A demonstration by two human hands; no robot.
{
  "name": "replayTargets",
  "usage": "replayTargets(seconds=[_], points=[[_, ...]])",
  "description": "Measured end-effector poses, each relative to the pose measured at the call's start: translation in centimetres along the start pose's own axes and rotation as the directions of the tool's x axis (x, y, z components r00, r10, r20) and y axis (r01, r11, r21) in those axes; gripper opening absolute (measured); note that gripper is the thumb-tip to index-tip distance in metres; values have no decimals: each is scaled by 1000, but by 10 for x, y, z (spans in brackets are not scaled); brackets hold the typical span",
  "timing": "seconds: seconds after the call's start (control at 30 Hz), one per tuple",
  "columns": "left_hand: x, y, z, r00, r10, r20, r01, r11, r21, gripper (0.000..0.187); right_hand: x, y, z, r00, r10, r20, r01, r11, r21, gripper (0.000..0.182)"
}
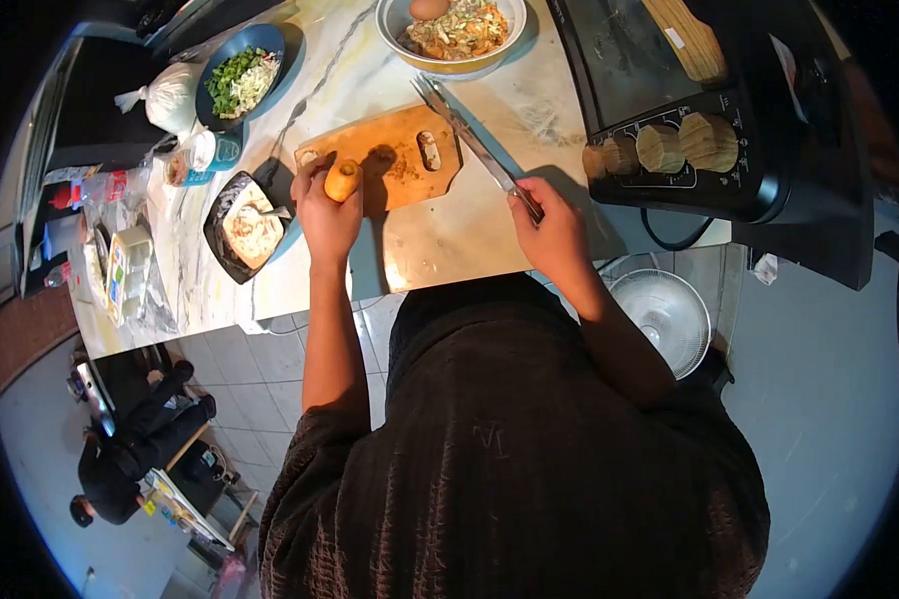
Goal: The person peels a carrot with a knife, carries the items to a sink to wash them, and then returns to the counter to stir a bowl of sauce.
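My left hand is wrapped round a carrot, whose rounded end points up, over the left part of a wooden cutting board. Small dark bits lie on the board, near its handle slot. To the right of the board, my right hand grips the dark handle of a long knife. The blade slants up and left past the board's right edge, and its far end looks forked. Left of my left hand sits a black square dish with a pale, creamy food in it.
A bowl with an egg and mixed food stands at the back. At the back left are a blue plate of chopped greens and a white bag. A black oven stands right; a metal strainer is below the counter.
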State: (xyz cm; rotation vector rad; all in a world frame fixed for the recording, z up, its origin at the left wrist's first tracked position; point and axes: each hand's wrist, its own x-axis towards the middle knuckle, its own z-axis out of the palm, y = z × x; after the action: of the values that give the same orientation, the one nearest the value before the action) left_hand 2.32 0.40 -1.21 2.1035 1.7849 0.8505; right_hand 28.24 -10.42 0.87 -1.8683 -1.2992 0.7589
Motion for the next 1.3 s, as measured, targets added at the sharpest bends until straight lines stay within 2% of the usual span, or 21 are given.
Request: replayTargets(seconds=[0.1,0.13,0.17,0.2,0.27,0.43,0.5,0.57,0.6,0.67,0.73,0.8,0.87,1.0,1.1,1.17,1.3], points=[[-19,-7,-1,992,66,-111,-51,991,127,29,7,-6,6,999,39,9,-38,997,-74,23],[-25,-5,-2,994,-6,-112,21,992,126,32,10,-4,10,1000,29,9,-28,997,-71,23],[-29,-8,-2,993,-3,-122,19,992,127,32,13,0,16,997,-8,74,17,992,-122,24],[-32,-10,-1,992,-77,-98,89,988,125,32,17,-2,19,990,-40,138,63,983,-172,24],[-35,-16,1,979,-198,-41,201,976,90,34,23,-6,24,986,-58,156,84,983,-166,24],[-29,-7,-10,948,-318,28,316,946,68,35,33,-14,40,983,-119,143,130,989,-72,23],[-26,-6,-12,937,-347,35,346,937,45,36,37,-18,46,977,-85,197,95,995,-42,22],[-27,-12,-10,866,-496,68,500,857,-122,33,38,-23,48,975,-61,215,76,995,-58,23],[-28,-13,-8,865,-497,65,501,856,-125,33,37,-25,48,972,-29,235,49,996,-78,23],[-30,-16,-4,820,-571,42,551,767,-330,30,38,-24,46,964,-7,266,32,996,-88,25],[-31,-11,-4,813,-581,34,544,737,-401,28,39,-24,42,956,16,294,14,995,-100,28],[-32,-4,-8,806,-591,27,534,706,-466,26,38,-24,40,968,21,251,1,996,-88,29],[-32,4,-13,785,-616,66,531,613,-585,22,40,-25,36,967,26,255,-5,997,-82,29],[-39,3,-12,799,-594,91,527,620,-582,19,39,-23,32,967,14,253,6,997,-76,30],[-46,8,-13,768,-626,137,579,585,-568,19,40,-19,29,961,35,276,-7,995,-104,30],[-53,6,-12,721,-650,240,636,484,-601,19,39,-20,23,955,44,295,-14,994,-104,30],[-64,12,-18,710,-665,232,647,487,-587,20,38,-16,17,950,18,312,7,997,-80,30]])
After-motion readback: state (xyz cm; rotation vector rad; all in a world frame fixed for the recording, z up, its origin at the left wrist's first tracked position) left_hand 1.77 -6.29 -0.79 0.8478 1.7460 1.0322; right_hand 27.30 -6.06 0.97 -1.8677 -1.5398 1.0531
